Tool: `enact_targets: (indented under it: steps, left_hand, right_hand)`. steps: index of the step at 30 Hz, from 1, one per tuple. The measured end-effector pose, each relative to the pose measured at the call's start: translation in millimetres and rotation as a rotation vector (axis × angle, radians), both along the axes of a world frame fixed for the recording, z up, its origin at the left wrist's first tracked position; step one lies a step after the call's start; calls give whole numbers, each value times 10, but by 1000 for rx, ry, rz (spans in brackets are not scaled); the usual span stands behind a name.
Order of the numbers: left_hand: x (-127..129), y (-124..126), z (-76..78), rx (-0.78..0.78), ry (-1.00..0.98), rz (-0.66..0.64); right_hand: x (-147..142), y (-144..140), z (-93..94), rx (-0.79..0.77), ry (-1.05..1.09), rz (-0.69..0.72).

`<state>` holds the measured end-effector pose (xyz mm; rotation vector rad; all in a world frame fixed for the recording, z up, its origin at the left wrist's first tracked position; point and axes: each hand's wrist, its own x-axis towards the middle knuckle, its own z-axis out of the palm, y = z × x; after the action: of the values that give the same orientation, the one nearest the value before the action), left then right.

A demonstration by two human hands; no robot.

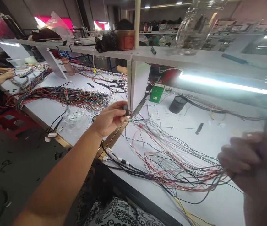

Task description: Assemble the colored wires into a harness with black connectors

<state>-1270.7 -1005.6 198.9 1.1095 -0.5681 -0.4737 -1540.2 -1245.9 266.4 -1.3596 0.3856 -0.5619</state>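
My left hand (111, 118) is closed in a pinch on a small black connector (126, 109), held above the seam between the two tables. Thin wires with a white and a teal end show right by its fingertips. At the right, my right hand (248, 157) is curled into a fist and smeared by motion. A blurred grey shape rises from it, too unclear to name. Between the hands a loose bundle of red, black and white wires (171, 163) spreads over the white tabletop, its right part running to below my right hand. White plugs (109, 150) sit at the bundle's near left end.
A big wire bundle (67, 95) and a clear plastic bag (74, 119) lie on the left table. A shelf (161, 56) with a glass jug (192, 31) crosses above. Behind the wires stand a green box (156, 93) and a black cup (177, 104). Another person's hands (1, 77) are far left.
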Motion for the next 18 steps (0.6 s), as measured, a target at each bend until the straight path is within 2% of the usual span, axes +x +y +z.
enact_targets:
  steps: [1,3,5,6,8,10,11,12,14,16,18]
  left_hand:
    - [-65,-6,26,41,37,-31]
    - [-224,-4,1,167,42,-3]
    - [-410,45,-71,228,19,14]
    - [-510,91,-109,231,16,-26]
    - [-710,215,-183,200,37,-204]
    - [-904,343,-259,130,109,-427]
    - [-994,392,-300,104,150,-478]
    - [-1078,425,-342,90,204,-459]
    - [-1211,444,-421,100,378,-294]
    - [-1279,421,-481,86,568,-130]
    - [-1271,395,-518,0,664,-91]
  right_hand:
    - [23,84,-11,19,-9,9]
    - [104,304,-80,53,20,75]
    - [215,568,-218,32,85,193]
    - [277,708,-309,-15,114,251]
    - [408,987,-518,-201,218,341]
    - [531,1251,-725,-515,318,401]
    - [584,1370,-812,-670,349,453]
    - [627,1475,-881,-806,364,513]
    - [684,1620,-945,-986,355,647]
    - [711,1630,-920,-1043,313,746]
    - [741,1472,-847,-1002,255,799]
